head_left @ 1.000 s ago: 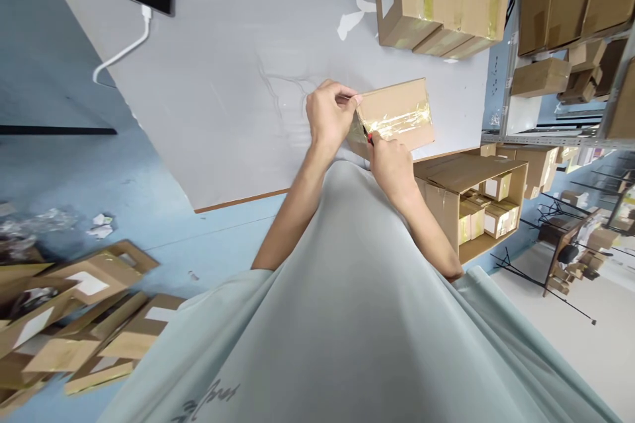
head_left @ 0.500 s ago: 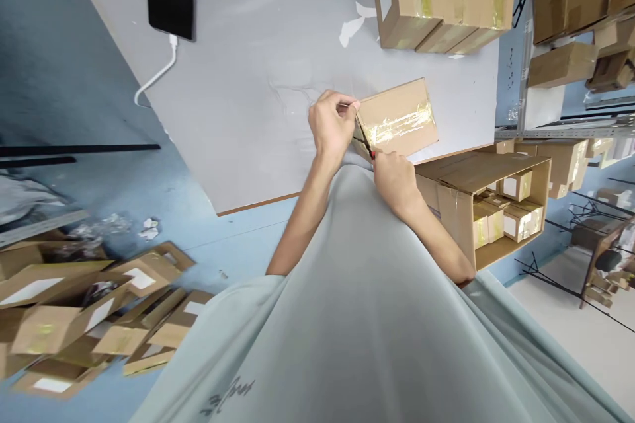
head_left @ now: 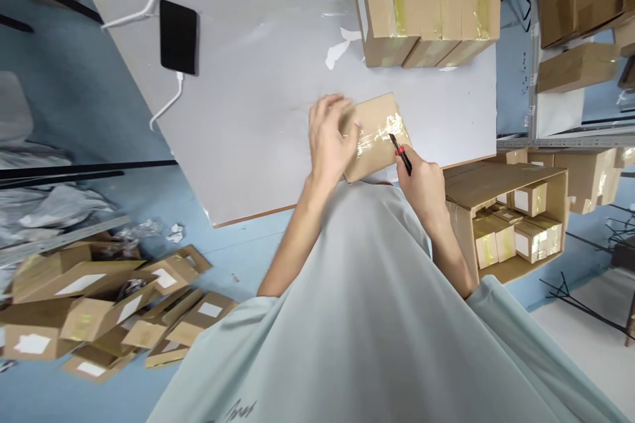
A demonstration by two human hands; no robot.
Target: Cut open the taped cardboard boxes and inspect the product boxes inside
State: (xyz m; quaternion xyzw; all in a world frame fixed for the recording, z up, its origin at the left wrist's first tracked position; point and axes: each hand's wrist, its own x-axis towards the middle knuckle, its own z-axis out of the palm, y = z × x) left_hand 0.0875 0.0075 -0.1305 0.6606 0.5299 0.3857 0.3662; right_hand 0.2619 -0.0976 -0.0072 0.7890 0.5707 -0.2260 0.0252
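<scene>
A small cardboard box with shiny clear tape across its top lies at the table's front edge, slightly turned. My left hand grips its left end, thumb over the top side and fingers curved at the far corner; the fingertips are a little blurred. In my right hand is a black and red utility knife, held at the box's right side. Its blade points up and left over the taped top. Whether the blade touches the tape I cannot tell.
Taped cardboard boxes stand at the table's back right. A phone with a white cable lies at the left. An open carton of small boxes sits right of me. Opened boxes are heaped on the floor at left.
My right hand has drawn the knife away from the box's left end to its right side. The box has shifted left and turned, and my left hand has spread over its end.
</scene>
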